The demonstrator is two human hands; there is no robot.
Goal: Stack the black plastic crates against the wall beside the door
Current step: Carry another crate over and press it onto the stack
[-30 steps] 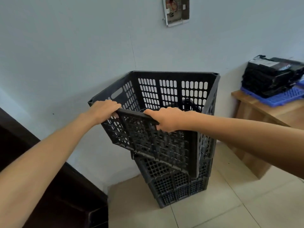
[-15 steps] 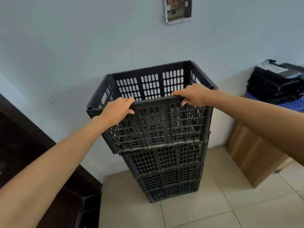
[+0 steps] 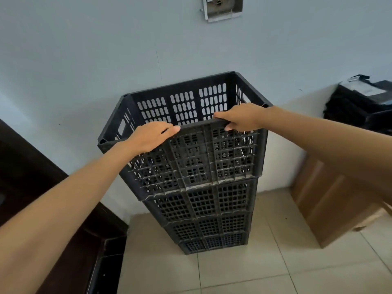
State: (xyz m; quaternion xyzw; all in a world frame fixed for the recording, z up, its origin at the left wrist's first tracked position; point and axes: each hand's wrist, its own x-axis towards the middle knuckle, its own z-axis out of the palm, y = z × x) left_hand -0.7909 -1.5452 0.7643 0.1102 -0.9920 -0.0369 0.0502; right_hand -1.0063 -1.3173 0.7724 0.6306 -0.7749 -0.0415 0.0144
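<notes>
Crates (image 3: 203, 205) four high at the wall (image 3: 84, 60), left hand (image 3: 151, 135) flat on rim of top crate (image 3: 212, 158), right hand (image 3: 244, 116) grasping it.

— How many crates do you have in front of you?
— Four black crates (image 3: 203, 209) in one stack: one top crate (image 3: 191, 158) under your two hands, left hand (image 3: 148, 135) resting on its near rim, right hand (image 3: 244, 116) gripping it, and three below them.
— And around your hands?
— One wall box (image 3: 222, 7) above your right hand, one wooden cabinet (image 3: 331, 204) lower to its right, and one dark pile (image 3: 356, 102) on that; its pieces you cannot count.
</notes>
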